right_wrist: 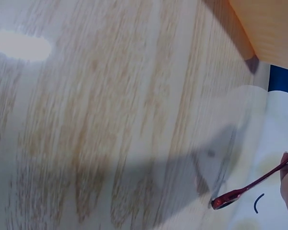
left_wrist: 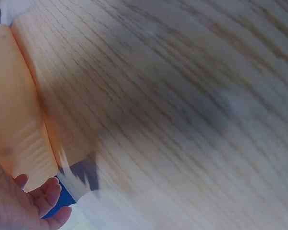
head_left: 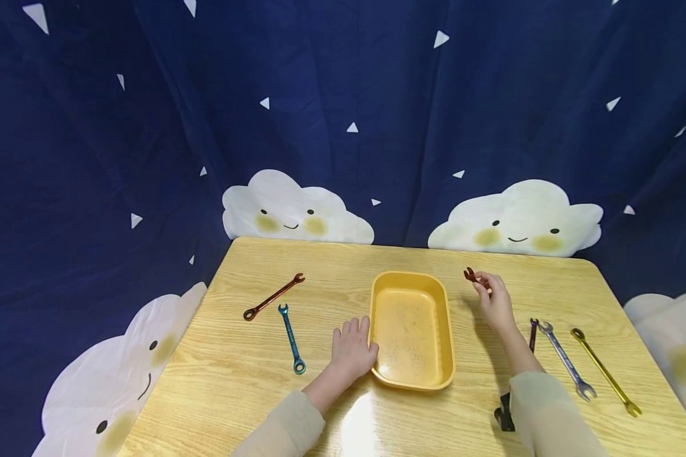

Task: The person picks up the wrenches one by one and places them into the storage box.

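My right hand (head_left: 496, 306) pinches a red combination wrench (right_wrist: 259, 180) to the right of the yellow tray (head_left: 411, 386). In the head view the wrench's open jaw pokes out past the fingertips and the hand covers the rest; the right wrist view shows its other end angled down over the table. My left hand (head_left: 352, 348) rests against the tray's left side, fingers extended and thumb at the rim. In the left wrist view the fingertips (left_wrist: 52, 194) lie beside the tray wall. Nothing lies in the tray.
Left of the tray lie another red wrench (head_left: 274, 296) and a blue wrench (head_left: 290, 339). At the right are a dark purple wrench (head_left: 533, 333), partly behind my forearm, a silvery wrench (head_left: 566, 362) and a yellow wrench (head_left: 606, 371). A dark blue curtain (head_left: 343, 63) hangs behind the wooden table (head_left: 331, 260).
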### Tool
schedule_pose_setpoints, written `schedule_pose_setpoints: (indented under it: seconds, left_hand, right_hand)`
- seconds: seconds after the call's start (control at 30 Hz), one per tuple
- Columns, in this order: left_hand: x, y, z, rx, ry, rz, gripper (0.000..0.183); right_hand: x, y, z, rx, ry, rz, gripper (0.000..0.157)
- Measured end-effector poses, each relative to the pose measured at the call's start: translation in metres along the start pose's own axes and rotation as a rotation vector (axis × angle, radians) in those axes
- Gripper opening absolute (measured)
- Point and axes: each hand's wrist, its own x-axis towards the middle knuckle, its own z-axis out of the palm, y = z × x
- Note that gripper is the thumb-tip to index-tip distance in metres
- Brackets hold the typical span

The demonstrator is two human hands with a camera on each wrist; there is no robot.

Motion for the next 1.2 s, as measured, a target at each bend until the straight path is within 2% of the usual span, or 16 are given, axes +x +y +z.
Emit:
schedule_pose_setpoints:
  seconds: [0.27,0.37,0.6,1.2]
  left_hand:
    - [0.0,-0.001,0.002,0.009,-0.001,-0.002,0.043]
    - [0.0,0.0,0.0,0.019,-0.025,-0.009,0.045]
    - [0.001,-0.001,0.0,0.014,-0.028,-0.008,0.045]
    - [0.0,-0.001,-0.002,0.008,-0.036,-0.009,0.045]
  right_hand:
    - [0.003,-0.011,0.001,0.033,0.036,0.046,0.023]
    - [0.004,-0.014,0.003,0.041,0.045,0.065,0.024]
    - [0.006,-0.025,0.006,0.059,0.081,0.069,0.025]
    - [0.014,-0.076,0.008,0.103,0.175,0.068,0.023]
